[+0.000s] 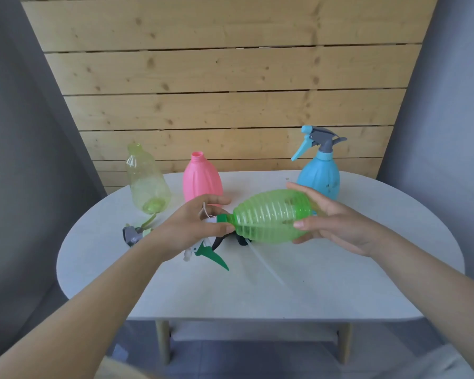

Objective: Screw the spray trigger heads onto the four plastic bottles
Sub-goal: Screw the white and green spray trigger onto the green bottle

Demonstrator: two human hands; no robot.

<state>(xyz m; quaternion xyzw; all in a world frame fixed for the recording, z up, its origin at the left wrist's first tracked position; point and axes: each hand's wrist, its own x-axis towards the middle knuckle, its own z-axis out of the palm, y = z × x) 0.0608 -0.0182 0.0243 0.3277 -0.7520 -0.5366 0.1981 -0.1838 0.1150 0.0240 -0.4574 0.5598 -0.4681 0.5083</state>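
Green ribbed bottle (pixel 271 216) is held sideways above the white table (pixel 257 291), neck toward our left hand (pixel 195 222), base toward our right hand (pixel 337 220).

Left hand: thumb and fingers curled round the green-and-white trigger head (pixel 219 218) right at the bottle neck. Green collar sits just off the thumb tip and meets the neck. The green lever (pixel 214 255) hangs below the fingers, white nozzle beside it. We can't tell how far the collar is threaded on; the fingers cover most of it.

Right hand: cups the wide end of the green bottle, fingers over the top, thumb along the near side. Moderately spread, wrapped on the body.

A clear dip tube (pixel 263 265) lies on the table below and between both hands, running from a dark part under the bottle toward us. That dark part is probably another head, mostly hidden.

Beyond the left fingertips: pink bottle (pixel 201 179) upright, neck open, no head. Further out to the left of those fingers: clear yellow-green bottle (pixel 147 181), upright, no head. Just left of the left wrist on the table: grey trigger head (pixel 133 233) with a pale green tube (pixel 149 220) leading toward the yellow-green bottle's base.

Behind the right fingertips: blue bottle (pixel 319 175) upright, with a blue-and-grey trigger head (pixel 318 139) fitted on top.
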